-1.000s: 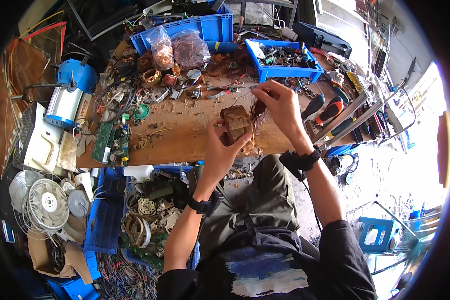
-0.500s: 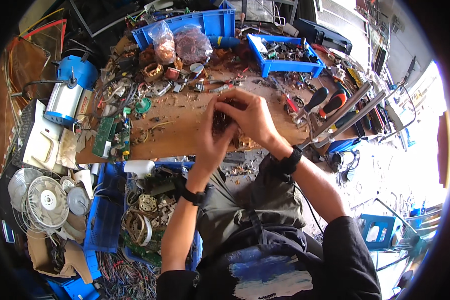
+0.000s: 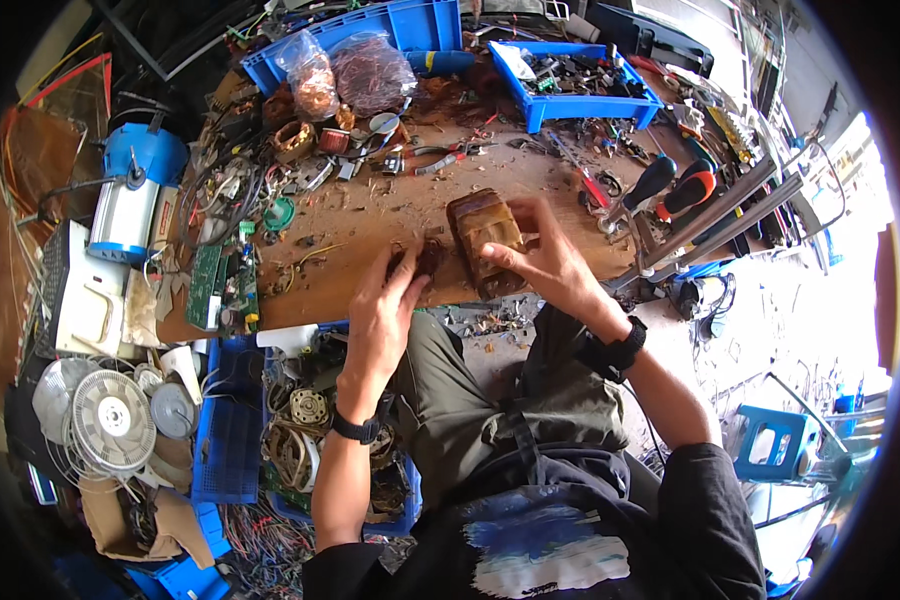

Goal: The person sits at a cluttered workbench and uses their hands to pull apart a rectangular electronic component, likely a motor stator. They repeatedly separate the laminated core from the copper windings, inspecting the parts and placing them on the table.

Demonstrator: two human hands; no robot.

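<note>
My right hand [image 3: 552, 262] grips a boxy brown block [image 3: 486, 228] with a yellowish, tape-like wrapped face, like a transformer coil. The thumb lies across its face and the fingers are behind its right side. To its left, at the front of the wooden bench, my left hand [image 3: 380, 300] has its fingers curled round a dark reddish-brown clump [image 3: 430, 257] that looks like fine wire. Much of the clump is hidden behind the fingers. A gap separates the two hands.
Pliers [image 3: 440, 160], screwdrivers [image 3: 653, 182] and metal bars [image 3: 715, 222] lie on the littered bench [image 3: 370, 215]. Behind are a blue tray of parts [image 3: 580, 115] and bags of copper wire [image 3: 370, 78]. Green circuit boards [image 3: 208, 280] sit at left; scrap fills a blue crate [image 3: 410, 500] below.
My hands have parted from round one bundle. The right now holds the boxy block up to the right; the left has drawn left and down with the dark clump.
</note>
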